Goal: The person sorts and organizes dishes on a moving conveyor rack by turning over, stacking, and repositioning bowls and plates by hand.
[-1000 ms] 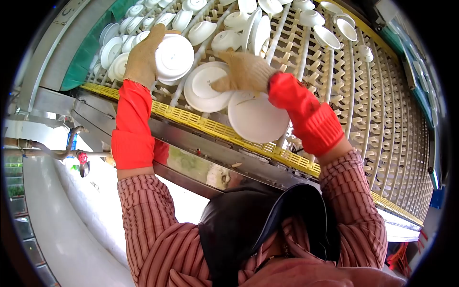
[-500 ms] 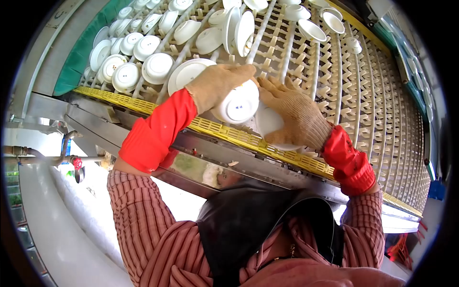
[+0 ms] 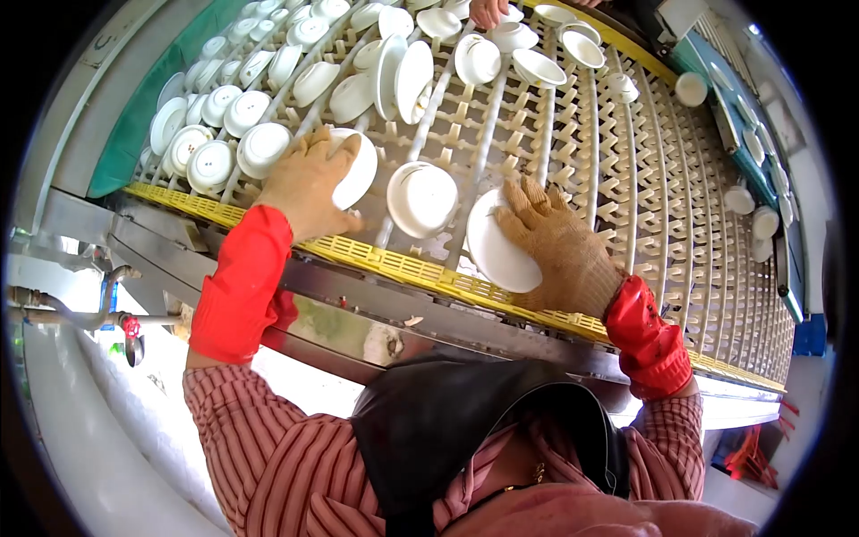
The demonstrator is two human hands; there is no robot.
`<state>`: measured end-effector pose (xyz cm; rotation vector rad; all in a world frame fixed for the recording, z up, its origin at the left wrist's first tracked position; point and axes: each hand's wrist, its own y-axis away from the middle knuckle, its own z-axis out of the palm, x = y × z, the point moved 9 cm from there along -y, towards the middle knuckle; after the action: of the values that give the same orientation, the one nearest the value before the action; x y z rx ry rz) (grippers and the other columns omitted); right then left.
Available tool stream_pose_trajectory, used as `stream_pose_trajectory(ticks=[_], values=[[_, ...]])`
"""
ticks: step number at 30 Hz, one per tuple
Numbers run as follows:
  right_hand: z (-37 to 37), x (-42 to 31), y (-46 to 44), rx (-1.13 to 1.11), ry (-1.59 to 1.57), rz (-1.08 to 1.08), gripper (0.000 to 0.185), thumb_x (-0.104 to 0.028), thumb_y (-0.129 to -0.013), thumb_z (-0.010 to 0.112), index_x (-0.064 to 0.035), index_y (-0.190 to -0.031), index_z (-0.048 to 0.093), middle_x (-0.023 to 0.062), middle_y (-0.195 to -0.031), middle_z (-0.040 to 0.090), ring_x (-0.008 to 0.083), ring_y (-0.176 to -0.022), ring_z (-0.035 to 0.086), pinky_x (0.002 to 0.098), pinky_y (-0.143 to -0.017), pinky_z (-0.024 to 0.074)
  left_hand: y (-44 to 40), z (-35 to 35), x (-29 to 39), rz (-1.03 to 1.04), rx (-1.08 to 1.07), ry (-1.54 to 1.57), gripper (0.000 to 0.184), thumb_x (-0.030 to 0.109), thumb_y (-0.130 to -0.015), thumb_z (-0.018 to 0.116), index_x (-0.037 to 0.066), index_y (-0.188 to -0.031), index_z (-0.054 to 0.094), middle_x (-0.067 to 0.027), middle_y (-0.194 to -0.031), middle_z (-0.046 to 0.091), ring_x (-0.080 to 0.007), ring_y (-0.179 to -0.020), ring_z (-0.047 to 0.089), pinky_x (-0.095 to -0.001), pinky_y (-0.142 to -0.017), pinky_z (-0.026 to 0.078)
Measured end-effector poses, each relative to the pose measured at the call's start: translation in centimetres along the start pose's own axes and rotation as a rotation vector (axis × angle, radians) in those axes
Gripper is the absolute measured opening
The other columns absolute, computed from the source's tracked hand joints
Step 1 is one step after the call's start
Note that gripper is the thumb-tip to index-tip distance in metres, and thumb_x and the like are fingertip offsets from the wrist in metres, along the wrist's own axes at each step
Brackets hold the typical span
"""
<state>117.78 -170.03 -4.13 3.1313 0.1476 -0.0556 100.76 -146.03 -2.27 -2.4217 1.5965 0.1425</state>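
Note:
Tan work gloves and red sleeves cover my hands. My left hand (image 3: 309,183) lies over the left side of a white plate (image 3: 360,172), fingers spread and thumb stretched out to the right. An upturned white bowl (image 3: 422,199) rests between my hands on the pegged conveyor belt (image 3: 465,134), untouched. With its fingers over the right side, my right hand (image 3: 568,251) grips another white dish (image 3: 497,246), plate-like and tilted, near the belt's front edge. The thumb of that hand is hidden.
Several white bowls (image 3: 264,148) and plates stand among the pegs at left and back. A yellow slotted strip (image 3: 385,267) and a metal rail run along the front. Another person's hand (image 3: 490,12) is at the far side. Dishes stand beyond the right edge.
My hands have moved apart: the left went left onto the plate, off the bowl, and the right shifted slightly down with its dish. The belt's dishes appear further left in view.

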Motion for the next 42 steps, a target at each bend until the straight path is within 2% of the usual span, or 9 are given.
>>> stream_pose_trajectory(ticks=[5,9,14,18,20,23,33,37,42], values=[[0.0,-0.1,0.3,0.034,0.098,-0.076,0.099,-0.049,-0.079,0.093,0.002,-0.154,0.053,0.0318,-0.163,0.051,0.047,-0.153,0.051,0.0612,-0.13,0.0375,0.3,1.8,-1.6,-0.143,-0.089,0.046,0.087,0.032,-0.092,0.082,0.009,-0.167,0.044,-0.0235,-0.135,0.069,-0.0415,-0.124,0.07,-0.0491,-0.104,0.058],[-1.2,3.5,0.6,0.104,0.038,0.133,0.068,-0.041,-0.094,0.083,0.0024,-0.142,0.062,0.0221,-0.109,0.079,0.0366,-0.084,0.081,0.0463,-0.073,0.066,-0.3,-2.1,-5.1,-0.396,0.027,0.104,0.062,0.025,-0.101,0.071,0.016,-0.161,0.057,-0.0243,-0.118,0.077,-0.0416,-0.109,0.076,-0.0499,-0.093,0.061],[-5.7,11.4,-0.6,0.56,-0.808,0.715,0.046,-0.044,-0.11,0.069,0.0012,-0.111,0.075,0.0154,-0.092,0.08,0.0232,-0.08,0.079,0.0383,-0.069,0.062,2.2,-6.3,-6.4,-0.627,0.505,0.553,0.042,0.028,-0.109,0.059,0.02,-0.148,0.07,-0.0233,-0.13,0.076,-0.0461,-0.117,0.072,-0.0518,-0.1,0.057],[-5.8,13.7,-6.0,0.607,-0.551,0.255,0.039,-0.026,-0.112,0.066,0.0065,-0.135,0.07,0.0192,-0.099,0.081,0.0278,-0.089,0.081,0.037,-0.076,0.0664,0.8,-2.0,-4.1,-0.633,0.16,0.507,0.048,0.034,-0.109,0.059,0.019,-0.154,0.065,-0.0244,-0.137,0.073,-0.0471,-0.126,0.069,-0.0554,-0.108,0.053],[-1.3,12.9,-7.4,0.502,-1.649,0.511,0.04,-0.023,-0.112,0.065,0.0094,-0.136,0.068,0.0208,-0.106,0.083,0.0301,-0.092,0.082,0.0378,-0.077,0.0676,0.3,-1.2,-4.2,-0.621,0.15,0.448,0.048,0.033,-0.109,0.061,0.017,-0.154,0.064,-0.0228,-0.139,0.073,-0.0453,-0.125,0.07,-0.0545,-0.106,0.055],[-2.1,16.3,-6.8,0.579,-1.059,0.54,0.051,-0.036,-0.107,0.07,0.0048,-0.138,0.069,0.0211,-0.113,0.083,0.0308,-0.099,0.083,0.0408,-0.082,0.0665,0.0,-4.7,-2.8,-0.618,0.222,0.368,0.051,0.029,-0.107,0.069,0.015,-0.155,0.064,-0.0224,-0.141,0.073,-0.0441,-0.128,0.069,-0.0518,-0.106,0.054],[-1.7,25.6,-14.2,0.224,0.207,0.541,0.069,-0.053,-0.097,0.072,-0.0097,-0.15,0.066,0.0231,-0.123,0.079,0.0421,-0.112,0.078,0.0489,-0.101,0.0614,-3.0,-9.5,10.8,0.177,0.452,0.425,0.063,0.042,-0.097,0.081,-0.003,-0.139,0.069,-0.0257,-0.136,0.072,-0.0443,-0.13,0.068,-0.051,-0.112,0.053],[0.4,25.7,-15.2,0.222,0.228,0.483,0.046,-0.049,-0.103,0.062,-0.0098,-0.107,0.086,0.0183,-0.106,0.084,0.038,-0.104,0.081,0.0507,-0.097,0.0632,-3.2,-7.7,15.5,0.379,0.354,0.375,0.063,0.051,-0.089,0.081,0.002,-0.127,0.072,-0.0189,-0.126,0.072,-0.0395,-0.128,0.067,-0.0526,-0.116,0.052],[0.2,25.7,-11.0,0.501,-0.731,0.694,0.052,-0.048,-0.108,0.06,-0.0011,-0.122,0.079,0.0222,-0.105,0.082,0.0364,-0.102,0.082,0.0498,-0.089,0.0653,-3.3,-7.1,21.6,0.66,0.331,0.407,0.051,0.043,-0.085,0.083,0.007,-0.119,0.075,-0.0168,-0.125,0.069,-0.038,-0.13,0.063,-0.0523,-0.118,0.049]])
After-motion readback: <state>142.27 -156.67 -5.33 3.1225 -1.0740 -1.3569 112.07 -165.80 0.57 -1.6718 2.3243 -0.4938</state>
